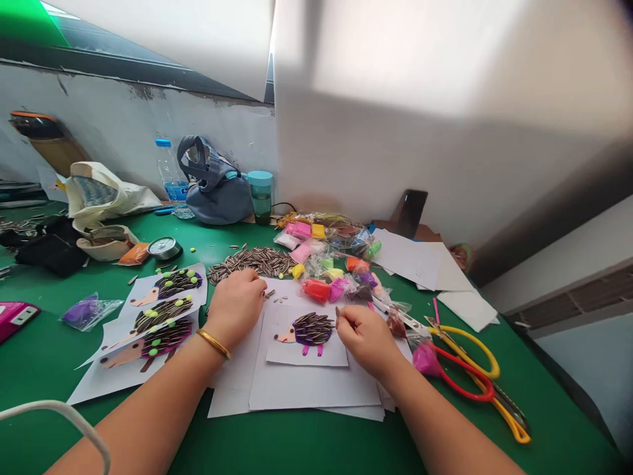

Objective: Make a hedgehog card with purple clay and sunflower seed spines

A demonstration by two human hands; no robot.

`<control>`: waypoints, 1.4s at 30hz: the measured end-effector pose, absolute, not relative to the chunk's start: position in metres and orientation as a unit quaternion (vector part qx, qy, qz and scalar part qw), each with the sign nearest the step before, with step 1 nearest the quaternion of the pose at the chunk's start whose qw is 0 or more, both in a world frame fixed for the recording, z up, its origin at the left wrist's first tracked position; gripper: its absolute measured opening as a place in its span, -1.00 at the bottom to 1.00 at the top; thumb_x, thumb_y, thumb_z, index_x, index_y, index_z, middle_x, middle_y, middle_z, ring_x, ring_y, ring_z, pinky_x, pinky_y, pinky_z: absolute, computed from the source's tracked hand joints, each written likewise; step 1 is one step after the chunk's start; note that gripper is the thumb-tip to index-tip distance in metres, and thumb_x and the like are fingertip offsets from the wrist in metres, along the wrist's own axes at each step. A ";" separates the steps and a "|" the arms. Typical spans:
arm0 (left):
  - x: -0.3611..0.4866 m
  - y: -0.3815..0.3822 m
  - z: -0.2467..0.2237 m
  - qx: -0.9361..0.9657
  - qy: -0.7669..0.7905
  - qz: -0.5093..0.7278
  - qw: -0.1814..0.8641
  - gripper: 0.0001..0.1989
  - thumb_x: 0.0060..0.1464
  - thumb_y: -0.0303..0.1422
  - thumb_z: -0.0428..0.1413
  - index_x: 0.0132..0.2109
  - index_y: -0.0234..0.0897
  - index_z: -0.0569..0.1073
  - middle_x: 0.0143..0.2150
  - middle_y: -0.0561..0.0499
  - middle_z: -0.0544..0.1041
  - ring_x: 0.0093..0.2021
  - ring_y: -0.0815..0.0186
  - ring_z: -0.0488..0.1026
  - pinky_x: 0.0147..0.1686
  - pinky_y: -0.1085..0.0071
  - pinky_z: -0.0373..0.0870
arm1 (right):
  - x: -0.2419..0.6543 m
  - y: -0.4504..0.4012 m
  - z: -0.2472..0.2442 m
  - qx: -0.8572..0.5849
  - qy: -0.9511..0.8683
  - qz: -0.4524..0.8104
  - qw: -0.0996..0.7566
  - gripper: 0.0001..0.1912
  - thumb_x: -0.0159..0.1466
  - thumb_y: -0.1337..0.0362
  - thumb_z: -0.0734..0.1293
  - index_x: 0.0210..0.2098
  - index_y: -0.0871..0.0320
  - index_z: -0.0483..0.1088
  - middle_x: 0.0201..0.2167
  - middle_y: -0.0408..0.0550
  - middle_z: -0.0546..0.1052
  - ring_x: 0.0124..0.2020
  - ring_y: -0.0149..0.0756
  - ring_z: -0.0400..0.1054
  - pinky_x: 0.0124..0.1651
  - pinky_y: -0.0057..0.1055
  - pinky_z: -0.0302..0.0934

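A hedgehog picture (310, 330) lies on stacked white paper (316, 389), its purple body covered with striped sunflower seeds. My right hand (364, 336) is at the picture's right edge, finger and thumb pinched on a small dark piece that looks like a seed. My left hand (238, 305), with a gold bracelet at the wrist, rests near the front of the seed pile (262, 262); its fingers are curled together and what they hold, if anything, is hidden. A few loose seeds (277, 298) lie beside its fingertips.
Hedgehog pictures with green dots (171, 280) overlap at the left. Bagged coloured clay (316, 289) is heaped behind the paper. Red-handled (465, 389) and yellow-handled scissors (487, 349) lie right. A blue bag (220, 194), teal-lidded cup (260, 198) and phone (413, 212) stand at the back.
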State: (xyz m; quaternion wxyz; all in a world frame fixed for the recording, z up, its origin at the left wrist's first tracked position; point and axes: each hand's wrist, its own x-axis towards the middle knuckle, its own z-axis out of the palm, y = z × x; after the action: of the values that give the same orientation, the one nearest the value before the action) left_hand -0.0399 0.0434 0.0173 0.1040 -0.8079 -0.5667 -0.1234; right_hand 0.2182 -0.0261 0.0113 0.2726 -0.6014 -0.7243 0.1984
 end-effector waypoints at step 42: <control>0.017 -0.016 0.015 -0.889 -0.279 -0.362 -0.024 -0.87 0.18 -0.49 0.05 -0.28 -0.21 0.46 -0.28 0.01 0.56 -0.28 0.30 0.42 -0.23 0.31 0.30 | 0.212 -0.030 0.018 -0.486 -0.597 0.525 0.364 -0.84 0.14 0.18 0.40 -0.37 0.15 0.51 -0.41 -0.11 0.56 -0.35 -0.30 0.44 -0.26 -0.38 0.33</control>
State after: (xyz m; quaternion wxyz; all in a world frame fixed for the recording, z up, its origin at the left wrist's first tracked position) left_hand 0.0170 -0.0161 0.0151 -0.0239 -0.8891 -0.2790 -0.3620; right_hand 0.2119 -0.0304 0.0175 0.3638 -0.4855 -0.5970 0.5249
